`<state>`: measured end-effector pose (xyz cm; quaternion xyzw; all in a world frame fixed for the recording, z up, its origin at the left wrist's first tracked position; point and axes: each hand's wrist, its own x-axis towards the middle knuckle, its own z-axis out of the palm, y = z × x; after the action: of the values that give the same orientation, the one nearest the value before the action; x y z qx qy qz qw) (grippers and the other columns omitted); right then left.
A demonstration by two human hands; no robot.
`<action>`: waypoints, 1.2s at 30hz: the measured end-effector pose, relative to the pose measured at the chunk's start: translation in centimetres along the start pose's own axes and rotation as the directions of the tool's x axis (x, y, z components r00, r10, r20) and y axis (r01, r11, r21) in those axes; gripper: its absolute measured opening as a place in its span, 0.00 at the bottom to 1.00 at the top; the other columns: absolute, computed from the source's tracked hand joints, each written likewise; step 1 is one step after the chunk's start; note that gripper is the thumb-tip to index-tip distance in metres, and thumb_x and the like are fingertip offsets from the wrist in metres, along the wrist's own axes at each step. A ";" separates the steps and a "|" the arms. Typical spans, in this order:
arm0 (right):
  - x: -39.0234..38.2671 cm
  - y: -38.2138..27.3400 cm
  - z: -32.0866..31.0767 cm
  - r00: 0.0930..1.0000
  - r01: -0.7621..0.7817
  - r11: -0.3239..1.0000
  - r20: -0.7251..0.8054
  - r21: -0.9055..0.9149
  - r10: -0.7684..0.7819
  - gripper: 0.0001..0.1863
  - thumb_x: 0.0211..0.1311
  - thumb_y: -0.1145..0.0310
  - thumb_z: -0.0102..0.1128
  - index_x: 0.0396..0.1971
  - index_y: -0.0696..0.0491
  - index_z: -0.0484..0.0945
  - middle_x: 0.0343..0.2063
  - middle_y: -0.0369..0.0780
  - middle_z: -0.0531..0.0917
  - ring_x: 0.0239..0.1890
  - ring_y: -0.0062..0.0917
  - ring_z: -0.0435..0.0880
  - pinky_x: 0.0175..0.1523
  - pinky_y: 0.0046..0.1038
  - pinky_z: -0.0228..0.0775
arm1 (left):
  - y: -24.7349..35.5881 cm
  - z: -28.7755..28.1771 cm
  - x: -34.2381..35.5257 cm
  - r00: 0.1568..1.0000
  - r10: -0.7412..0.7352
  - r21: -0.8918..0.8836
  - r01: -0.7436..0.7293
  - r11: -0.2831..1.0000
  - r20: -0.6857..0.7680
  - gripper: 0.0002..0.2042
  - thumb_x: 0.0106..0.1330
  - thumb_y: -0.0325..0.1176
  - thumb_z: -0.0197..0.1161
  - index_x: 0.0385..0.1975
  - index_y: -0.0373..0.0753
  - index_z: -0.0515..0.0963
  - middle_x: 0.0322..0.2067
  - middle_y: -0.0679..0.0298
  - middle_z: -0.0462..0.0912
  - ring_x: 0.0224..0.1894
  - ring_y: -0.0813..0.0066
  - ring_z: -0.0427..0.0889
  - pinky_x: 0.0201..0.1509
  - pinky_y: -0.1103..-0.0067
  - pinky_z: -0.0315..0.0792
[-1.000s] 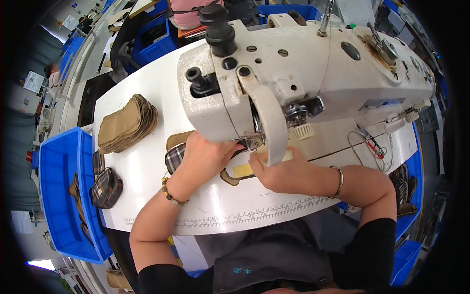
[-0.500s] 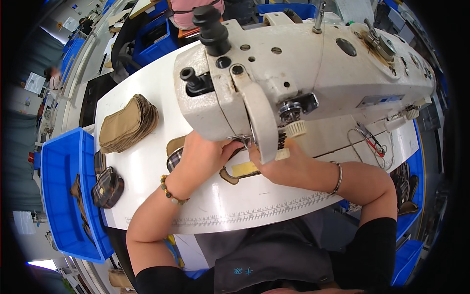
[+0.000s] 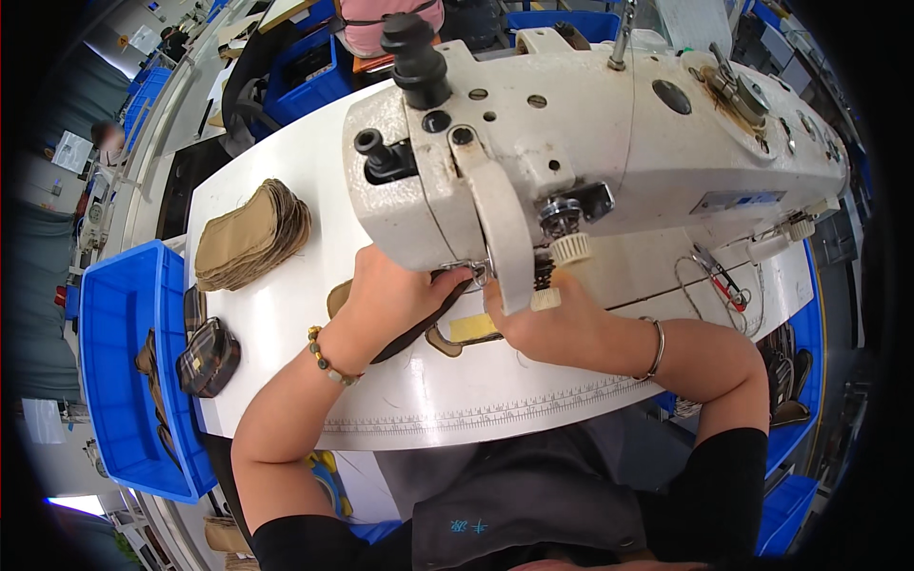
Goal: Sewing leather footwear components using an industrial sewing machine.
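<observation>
My left hand (image 3: 395, 295) is closed, thumb and fingers pinching a dark fabric piece (image 3: 411, 340) beside the needle and presser foot (image 3: 479, 273) of a white sewing machine (image 3: 590, 124). The piece hangs out under my left wrist, over the white table. My right hand (image 3: 552, 319) is bent close to the other side of the foot; its fingertips are partly hidden by the machine's curved lever (image 3: 505, 228), so what they pinch cannot be made out. Between my hands lies a tan, dark-edged piece with a yellow patch (image 3: 473, 328). Another tan piece (image 3: 339, 297) shows behind my left wrist.
A stack of tan fabric pieces (image 3: 252, 238) sits left on the table, with a plaid pouch (image 3: 209, 357) at its edge. A blue bin (image 3: 129, 285) adjoins that edge. Red-handled snips (image 3: 724, 281) lie right; a ruler strip (image 3: 495, 414) runs along the front.
Plaid cloth showing by my left wrist has gone from view, and the dark side of a piece now shows there. My left forearm has shifted slightly left; my right hand stays nearly still.
</observation>
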<state>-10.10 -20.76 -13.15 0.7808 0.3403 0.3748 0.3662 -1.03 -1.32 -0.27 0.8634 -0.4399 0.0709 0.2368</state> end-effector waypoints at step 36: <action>3.5 7.8 -5.7 0.957 -0.076 0.569 -0.100 0.819 0.272 0.06 0.47 0.69 0.58 0.23 0.57 0.77 0.25 0.39 0.78 0.19 0.22 0.79 0.18 0.26 0.67 | 0.6 1.2 -1.5 0.974 -0.226 0.083 0.228 0.970 -0.034 0.14 0.52 0.44 0.73 0.26 0.38 0.83 0.12 0.60 0.78 0.14 0.60 0.78 0.20 0.72 0.71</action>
<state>-11.13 -19.99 -2.98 0.8457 0.4314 0.2956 -0.1062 -2.54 -1.13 -1.62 0.9165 -0.3320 0.0728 0.2110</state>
